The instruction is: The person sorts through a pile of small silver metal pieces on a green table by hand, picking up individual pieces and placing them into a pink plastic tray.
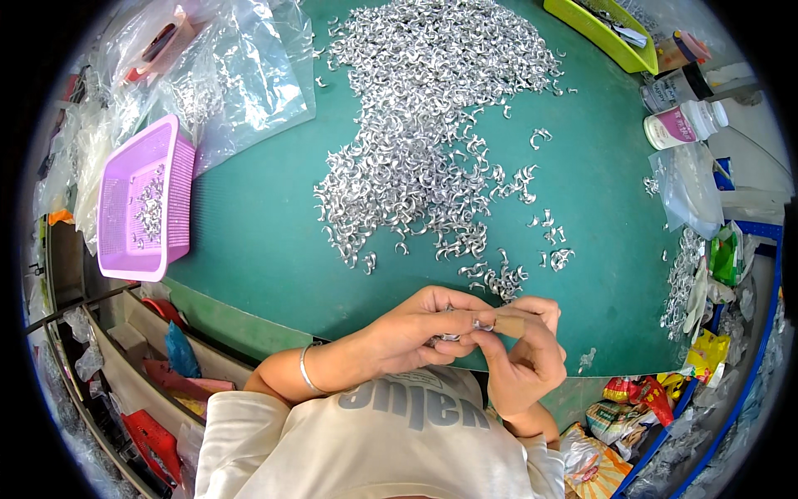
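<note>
My left hand (420, 327) is closed around a few small curved silver metal pieces (450, 337), which show between its fingers. Thumb and index finger of my right hand (532, 353) pinch one such curved metal piece (482, 325) against the left fingertips. A tan wrap (509, 326) covers part of the right index finger. Both hands meet above the table's near edge, in front of my chest. Just beyond them lies a small cluster of the same pieces (502, 279), and farther off a large heap (416, 141) spreads over the green tabletop (258, 216).
On the left stands a purple basket (179, 208) with some metal pieces inside, beside clear plastic bags (249, 75). A yellow-green tray (603, 37) sits at the far right, near a white bottle (682, 125). More metal pieces (683, 279) lie along the right edge.
</note>
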Available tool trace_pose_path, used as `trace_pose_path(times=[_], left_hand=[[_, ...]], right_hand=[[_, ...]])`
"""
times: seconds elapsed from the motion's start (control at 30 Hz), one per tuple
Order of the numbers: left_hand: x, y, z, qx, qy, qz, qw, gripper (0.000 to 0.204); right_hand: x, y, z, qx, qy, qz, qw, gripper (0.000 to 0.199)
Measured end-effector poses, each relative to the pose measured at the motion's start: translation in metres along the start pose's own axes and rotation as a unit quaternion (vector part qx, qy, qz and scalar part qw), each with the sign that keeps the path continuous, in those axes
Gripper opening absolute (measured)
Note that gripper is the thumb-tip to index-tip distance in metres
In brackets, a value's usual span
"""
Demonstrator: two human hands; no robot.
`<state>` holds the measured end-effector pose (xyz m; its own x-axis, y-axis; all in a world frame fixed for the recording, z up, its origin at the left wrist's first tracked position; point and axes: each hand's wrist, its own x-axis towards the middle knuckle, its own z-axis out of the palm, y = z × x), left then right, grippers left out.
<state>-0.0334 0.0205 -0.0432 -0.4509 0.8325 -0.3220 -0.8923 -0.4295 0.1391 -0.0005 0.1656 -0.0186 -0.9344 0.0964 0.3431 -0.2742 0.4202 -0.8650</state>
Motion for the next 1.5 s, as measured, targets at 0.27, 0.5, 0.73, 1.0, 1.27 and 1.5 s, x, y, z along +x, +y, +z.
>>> trace_pose_path(times=[0.27,0.5,0.73,1.0,1.27,1.5], left_hand=[[0.002,0.007,-0.003,0.076,0.044,0.037,0.995,0.030],[-0.024,0.056,-0.014,0.121,0.128,0.112,0.978,0.024],[-0.016,0.187,0.009,0.148,0.211,0.389,0.884,0.019],[0.001,0.320,0.028,0.629,0.294,0.256,0.673,0.022],[-0.015,0.372,-0.022,0.867,0.293,-0.299,0.269,0.020],[-0.092,0.390,-0.043,0.870,0.345,-0.325,0.132,0.021]], right_hand=[[0.006,-0.002,0.003,-0.066,-0.054,-0.033,0.996,0.021],[0.023,-0.001,0.010,0.116,-0.064,0.069,0.989,0.016],[0.116,0.031,0.104,0.241,-0.275,0.124,0.923,0.038],[0.179,0.014,0.268,0.043,-0.274,0.007,0.961,0.056],[0.156,-0.021,0.258,0.027,-0.261,-0.267,0.927,0.050],[0.153,-0.035,0.248,-0.045,-0.345,-0.303,0.887,0.070]])
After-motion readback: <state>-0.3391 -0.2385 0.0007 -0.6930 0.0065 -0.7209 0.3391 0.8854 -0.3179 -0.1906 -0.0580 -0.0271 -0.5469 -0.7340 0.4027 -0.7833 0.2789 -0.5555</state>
